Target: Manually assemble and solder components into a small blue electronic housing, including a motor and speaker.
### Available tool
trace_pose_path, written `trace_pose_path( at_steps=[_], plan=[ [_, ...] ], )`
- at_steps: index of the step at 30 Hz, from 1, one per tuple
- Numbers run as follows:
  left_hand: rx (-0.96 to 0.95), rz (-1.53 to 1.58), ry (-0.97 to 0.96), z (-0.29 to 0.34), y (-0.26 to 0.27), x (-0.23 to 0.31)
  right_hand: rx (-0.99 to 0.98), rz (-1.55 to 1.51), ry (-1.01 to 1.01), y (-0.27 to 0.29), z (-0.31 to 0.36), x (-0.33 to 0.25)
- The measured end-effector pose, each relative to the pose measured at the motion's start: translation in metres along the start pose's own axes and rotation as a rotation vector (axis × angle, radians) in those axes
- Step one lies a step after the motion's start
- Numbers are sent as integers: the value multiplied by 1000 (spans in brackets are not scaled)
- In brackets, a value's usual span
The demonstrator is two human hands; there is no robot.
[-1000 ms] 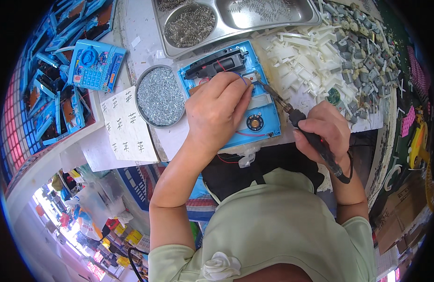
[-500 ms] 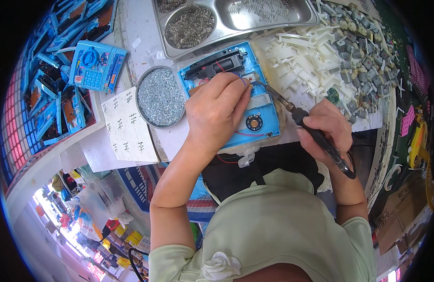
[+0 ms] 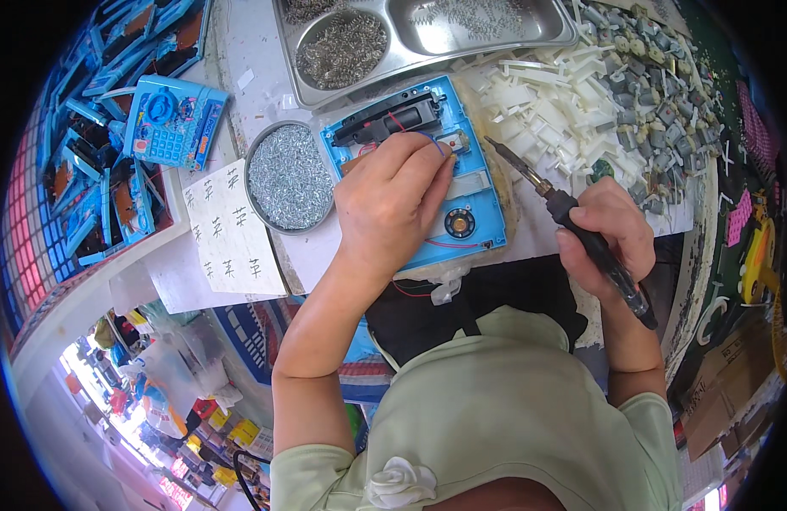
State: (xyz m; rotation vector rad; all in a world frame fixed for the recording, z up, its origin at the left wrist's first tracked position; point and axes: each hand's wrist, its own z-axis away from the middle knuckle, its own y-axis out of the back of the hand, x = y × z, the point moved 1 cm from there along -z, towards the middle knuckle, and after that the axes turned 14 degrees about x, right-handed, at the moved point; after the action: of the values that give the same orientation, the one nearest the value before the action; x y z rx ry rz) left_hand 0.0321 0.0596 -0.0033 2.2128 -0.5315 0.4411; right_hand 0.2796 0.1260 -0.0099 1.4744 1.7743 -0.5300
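On the table before me lies an open blue plastic casing (image 3: 493, 220), fitted with a black mechanism (image 3: 385, 126), thin wires and a small round speaker (image 3: 460, 222). My left hand (image 3: 389, 196) rests over its middle, thumb and fingers pinched on a thin blue wire (image 3: 438, 143) beside a small white part. The wire's end is hidden at the fingertips. My right hand (image 3: 611, 234) grips a soldering iron (image 3: 585, 234) by its black handle. The iron's tip is just right of the casing, apart from it and pointing up and left.
A round tin of small metal screws (image 3: 290, 175) stands left of the casing. Beyond is a metal tray (image 3: 462, 51) with springs. White plastic parts (image 3: 538, 102) and small grey motors (image 3: 662, 111) are heaped at right. Blue casings (image 3: 176, 123) pile up at left near a written sheet (image 3: 232, 230).
My right hand has drawn the soldering iron right and slightly down, so its tip has left the spot by my left fingertips. The left hand keeps its place.
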Motion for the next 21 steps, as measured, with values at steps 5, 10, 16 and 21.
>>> trace_pose_path(
  at_steps=[5, 10, 16, 21],
  plan=[
    [-4, -12, 2, 0, 0, 0, 4, 11, 14, -1, 0, 0],
    [1, -12, -7, 0, -1, 0, 7, 14, 7, 0, 0, 0],
    [3, -10, 3, 1, -1, 0, 30, 23, 19, 0, 1, 0],
    [6, -8, 2, 0, -1, 0, 26, 30, 10, 1, 2, 0]
  ],
)
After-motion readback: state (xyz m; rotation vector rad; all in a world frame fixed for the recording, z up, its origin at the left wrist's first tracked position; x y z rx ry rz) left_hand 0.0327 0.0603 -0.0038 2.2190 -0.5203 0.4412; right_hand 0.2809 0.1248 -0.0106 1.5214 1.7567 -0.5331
